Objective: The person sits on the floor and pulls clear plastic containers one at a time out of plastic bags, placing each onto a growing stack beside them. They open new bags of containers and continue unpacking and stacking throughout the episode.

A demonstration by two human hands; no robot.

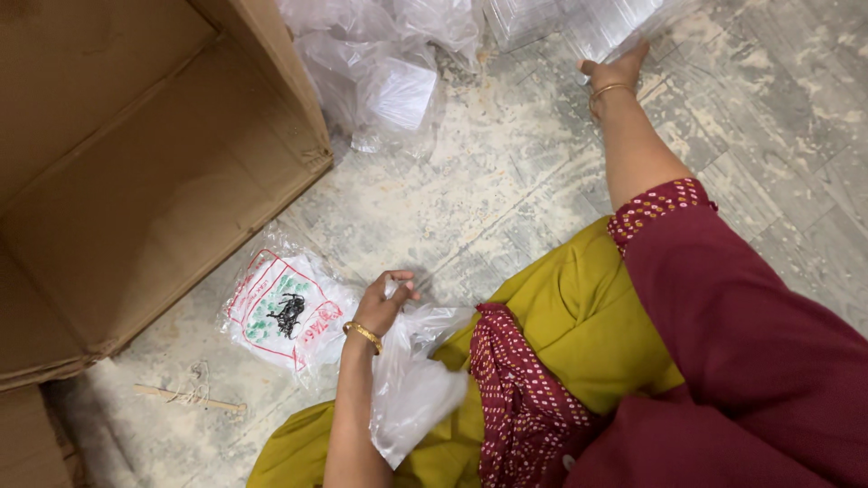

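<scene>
Gripping clear bag [411, 389], left hand [384, 303] fisted; right hand [615, 68] outstretched, touching clear packets [588, 23].

Printed plastic packet [287, 312] on floor — cardboard box [136, 172] beside.

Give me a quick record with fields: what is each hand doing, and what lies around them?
left hand: grips a thin plastic bag over the lap
right hand: stretched out, touching a clear plastic bundle
beside left hand: printed packet on the floor
far left: open cardboard box
near box: small stick
</scene>
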